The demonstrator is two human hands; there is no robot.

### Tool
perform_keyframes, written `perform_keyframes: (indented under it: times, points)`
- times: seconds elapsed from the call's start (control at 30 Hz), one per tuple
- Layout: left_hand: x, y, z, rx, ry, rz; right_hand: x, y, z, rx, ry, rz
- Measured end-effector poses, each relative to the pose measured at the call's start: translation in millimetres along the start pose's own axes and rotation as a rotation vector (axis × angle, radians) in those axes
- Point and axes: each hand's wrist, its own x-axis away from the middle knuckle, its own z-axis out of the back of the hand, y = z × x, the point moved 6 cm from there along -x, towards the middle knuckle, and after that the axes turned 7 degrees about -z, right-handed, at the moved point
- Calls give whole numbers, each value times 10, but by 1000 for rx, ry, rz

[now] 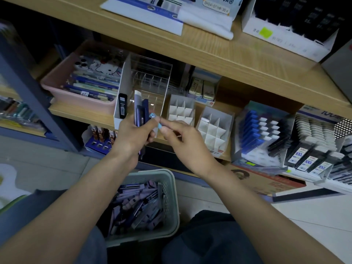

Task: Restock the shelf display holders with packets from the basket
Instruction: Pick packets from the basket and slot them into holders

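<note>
Left hand point(133, 139): grips an upright bunch of dark blue slim packets point(142, 111) before the clear acrylic shelf holder point(152, 79).
Right hand point(183, 142): pinches a small light-blue packet point(156, 121) beside that bunch.
Pale green slotted plastic basket point(169, 189): on the floor below, holding purple packets point(137, 205).

Purple packets point(140, 112), grey-green basket point(169, 189), pink tray point(62, 92)

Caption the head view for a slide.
Left hand grips dark packets; right hand pinches a light-blue packet before the gridded holders; basket below.
</note>
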Motion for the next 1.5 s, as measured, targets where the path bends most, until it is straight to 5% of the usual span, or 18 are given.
perform_keyframes:
  times: [0.17,0.3,0.6,0.8,1.1,1.5]
  points:
    - [-48,67,114,-106,-105,-73,-163,27,-110,-198,-64,-149]
    - [-127,82,322,-132,-80,-98,-323,-106,-180,-95,-70,-55]
    - [-429,58,587,-59,-15,-91,-759,-168,229,-153,572,53]
    - [-570,-11,480,-2,-45,-48,-956,-82,323,-347,745,-23]
    - [-562,-20,302,92,-130,-5,-1412,-158,245,242,649,-64]
    - [-565,27,282,168,-101,-36,-1542,-132,292,205,544,-223]
